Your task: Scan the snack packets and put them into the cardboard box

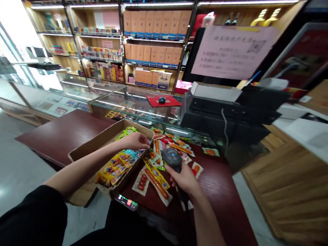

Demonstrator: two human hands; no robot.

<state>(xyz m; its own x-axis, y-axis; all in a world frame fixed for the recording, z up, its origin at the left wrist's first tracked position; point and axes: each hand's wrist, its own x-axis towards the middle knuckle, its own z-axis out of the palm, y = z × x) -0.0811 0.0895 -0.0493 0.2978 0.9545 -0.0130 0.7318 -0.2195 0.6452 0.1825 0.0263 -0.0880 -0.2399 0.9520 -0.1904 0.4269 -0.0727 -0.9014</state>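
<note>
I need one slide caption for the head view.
Right hand holds a scanner over packaged sausages; left hand is over a cardboard box of snack packets.

The right hand (186,182) partly hides the scanner (171,158); the notice (227,54) blurs beyond reading.

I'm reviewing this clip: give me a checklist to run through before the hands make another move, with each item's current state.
1. Scanner in grip: ok; the right hand holds the handheld scanner.
2. Scanner light: ok; it shows blue.
3. Left hand free: cannot tell; it is at the box's right side, and anything between its fingertips is too small to make out.
4. Cardboard box open on top: ok; colourful packets show inside.
5. Loose sausage packets spread apart: not ok; several overlap beside the box.
6. Phone well away from the table's near edge: not ok.
</note>
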